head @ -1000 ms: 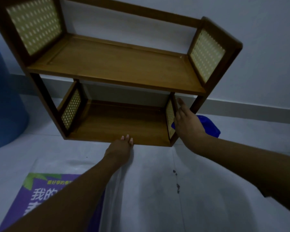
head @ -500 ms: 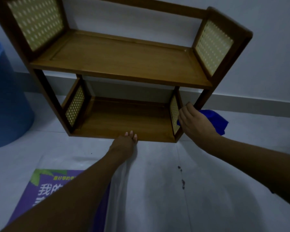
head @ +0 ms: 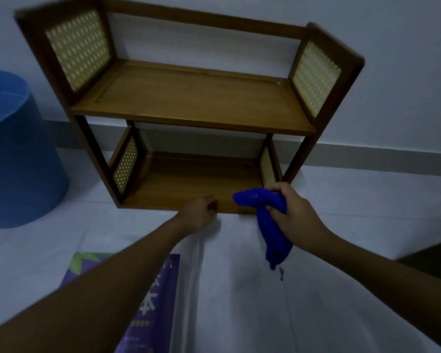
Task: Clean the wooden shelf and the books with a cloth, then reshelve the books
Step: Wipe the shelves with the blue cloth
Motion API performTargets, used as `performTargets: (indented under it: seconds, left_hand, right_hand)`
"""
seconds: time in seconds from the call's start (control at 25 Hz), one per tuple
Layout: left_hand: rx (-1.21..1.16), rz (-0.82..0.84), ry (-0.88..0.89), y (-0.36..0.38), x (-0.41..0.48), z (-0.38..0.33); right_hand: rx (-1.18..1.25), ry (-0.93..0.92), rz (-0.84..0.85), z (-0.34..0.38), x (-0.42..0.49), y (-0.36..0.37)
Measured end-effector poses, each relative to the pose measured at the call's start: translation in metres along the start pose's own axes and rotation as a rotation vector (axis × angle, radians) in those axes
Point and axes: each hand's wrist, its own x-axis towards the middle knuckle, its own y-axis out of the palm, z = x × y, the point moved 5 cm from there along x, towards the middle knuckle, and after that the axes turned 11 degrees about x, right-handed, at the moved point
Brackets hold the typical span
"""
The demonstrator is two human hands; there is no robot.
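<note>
A two-tier wooden shelf (head: 189, 103) with woven side panels stands on the floor against the wall; both tiers hold no books. My left hand (head: 200, 212) rests on the front edge of the lower board, fingers curled over it. My right hand (head: 294, 211) grips a bunched blue cloth (head: 267, 220) in front of the lower tier's right end; the cloth's tail hangs down. A purple book (head: 150, 301) lies on the floor under my left forearm, partly hidden.
A large blue bucket (head: 15, 154) stands at the left beside the shelf. A white sheet (head: 239, 289) covers the floor in front. A dark object (head: 433, 258) shows at the right edge.
My right hand picked up the blue cloth from behind the shelf's right side and brought it to the front of the lower tier. My left hand stayed on the lower board's edge.
</note>
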Motion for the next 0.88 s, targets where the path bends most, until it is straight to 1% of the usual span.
performTargets:
  seconds: [0.04, 0.08, 0.12, 0.16, 0.2, 0.24, 0.32, 0.36, 0.44, 0.56, 0.64, 0.76, 0.88]
  left_hand:
    - [-0.200, -0.027, -0.023, -0.003, -0.011, -0.004]
    - [-0.420, -0.020, -0.049, -0.006, -0.023, -0.009]
    - [-0.634, 0.015, -0.066, -0.006, -0.033, -0.012]
    - [-0.799, 0.057, -0.061, -0.010, -0.044, -0.016]
    - [-0.888, 0.090, -0.030, -0.015, -0.056, -0.021]
    - [-0.921, 0.103, 0.018, -0.022, -0.066, -0.027]
    - [-0.905, 0.072, 0.097, -0.046, -0.089, -0.041]
    - [-0.881, 0.050, 0.110, -0.058, -0.098, -0.047]
    - [-0.835, 0.020, 0.089, -0.079, -0.119, -0.057]
    - [-0.756, 0.060, 0.074, -0.106, -0.152, -0.073]
    - [-0.755, 0.049, 0.092, -0.127, -0.177, -0.086]
    - [-0.756, -0.039, 0.140, -0.165, -0.217, -0.103]
    - [-0.680, -0.116, 0.157, -0.198, -0.251, -0.116]
  right_hand:
    - [0.172, 0.065, 0.004, 0.001, -0.005, 0.004]
    - [0.333, 0.126, 0.008, 0.005, -0.011, 0.007]
    - [0.495, 0.174, 0.008, 0.009, -0.014, 0.010]
    - [0.642, 0.210, -0.010, 0.016, -0.017, 0.013]
    - [0.764, 0.239, -0.036, 0.023, -0.020, 0.014]
    - [0.858, 0.261, -0.052, 0.030, -0.023, 0.014]
    - [0.929, 0.277, -0.045, 0.050, -0.028, 0.010]
    - [0.944, 0.282, -0.026, 0.059, -0.031, 0.008]
    - [1.006, 0.292, 0.015, 0.079, -0.039, 0.001]
    - [1.110, 0.276, 0.091, 0.116, -0.054, -0.007]
    - [1.148, 0.261, 0.108, 0.143, -0.065, -0.008]
    - [1.260, 0.295, 0.083, 0.186, -0.082, -0.006]
    - [1.313, 0.357, 0.016, 0.225, -0.098, -0.007]
